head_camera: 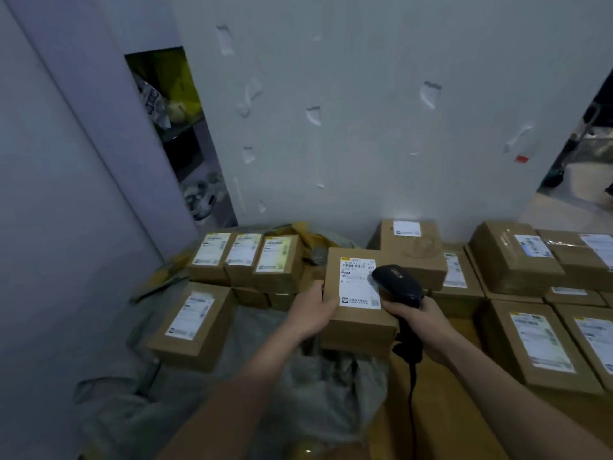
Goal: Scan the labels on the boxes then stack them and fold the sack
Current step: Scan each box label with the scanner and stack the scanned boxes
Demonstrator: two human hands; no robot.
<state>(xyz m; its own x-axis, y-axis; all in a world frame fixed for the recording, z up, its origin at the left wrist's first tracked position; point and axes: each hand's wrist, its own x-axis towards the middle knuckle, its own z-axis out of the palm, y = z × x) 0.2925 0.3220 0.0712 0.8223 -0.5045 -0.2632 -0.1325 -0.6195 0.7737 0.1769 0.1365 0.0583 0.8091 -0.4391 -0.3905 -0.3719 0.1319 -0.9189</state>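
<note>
My left hand (311, 310) grips the left side of a brown cardboard box (356, 322) held up in the middle of the view, its white shipping label (358, 282) facing me. My right hand (419, 322) holds a black handheld barcode scanner (398, 283) by its handle, the scanner head over the label's right edge; its cable (412, 393) hangs down. A grey-green woven sack (232, 360) lies crumpled on the floor below and to the left.
Labelled boxes surround me: a row of three (245, 257) at the back left, a single box (195, 322) on the sack, one against the wall (411, 250), stacks at the right (517, 257) (540, 343). A white wall stands behind; an open shelf (179, 127) at upper left.
</note>
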